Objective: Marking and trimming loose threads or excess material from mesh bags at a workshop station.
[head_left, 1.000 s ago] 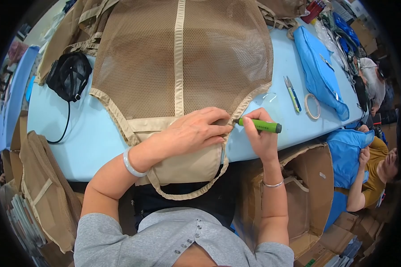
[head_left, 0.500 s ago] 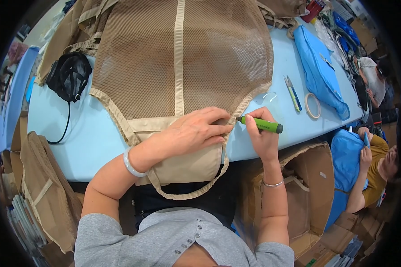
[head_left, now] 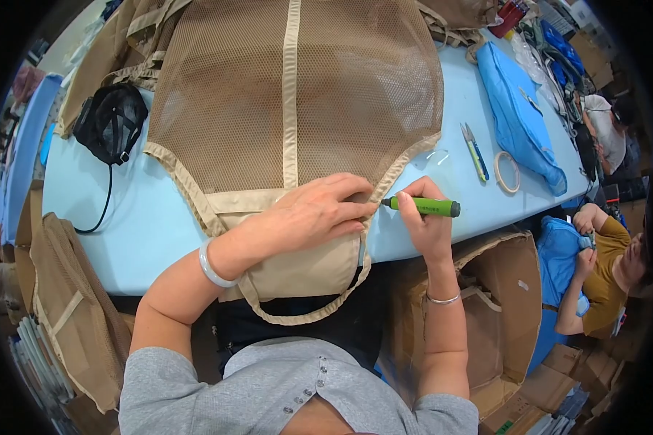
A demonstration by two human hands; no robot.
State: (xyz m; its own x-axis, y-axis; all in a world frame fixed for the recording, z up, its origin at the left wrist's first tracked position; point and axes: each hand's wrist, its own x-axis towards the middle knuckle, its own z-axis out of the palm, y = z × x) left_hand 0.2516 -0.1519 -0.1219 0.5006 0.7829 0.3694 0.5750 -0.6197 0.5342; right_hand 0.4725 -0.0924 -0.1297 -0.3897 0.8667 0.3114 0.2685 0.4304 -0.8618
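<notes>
The tan mesh piece lies spread across the middle of the light-blue bench, its near end and strap loop hanging over the near edge. The left hand lies on its plain near panel, fingers slightly parted at the right trim; I cannot tell whether they pinch it. The fingers of the right hand are closed around a green marker, its tip pointing left at that trim; contact is unclear. Farther right are snips, a tape ring and a blue fabric pouch; a black mesh item sits left.
</notes>
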